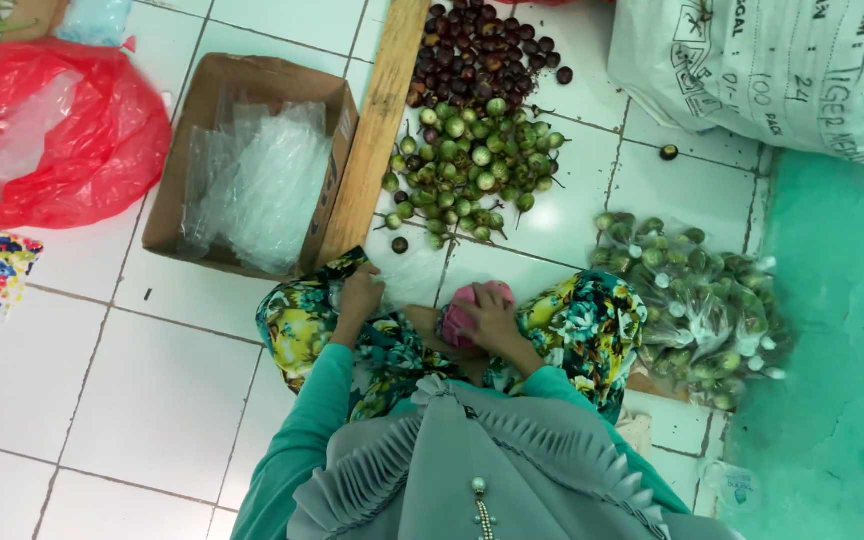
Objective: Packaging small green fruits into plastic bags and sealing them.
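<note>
My left hand rests with curled fingers on my left knee, at the edge of a clear plastic bag that lies on the white floor tiles. Whether it grips the bag I cannot tell. My right hand lies over a pink bundle between my knees, fingers closed on it. Just beyond my hands sits a heap of small round green eggplants, and behind that a heap of dark purple ones.
A cardboard box of clear plastic bags stands at the left, beside a long wooden plank. Filled bags of green eggplants pile up at the right. A red plastic bag and a white sack lie further off.
</note>
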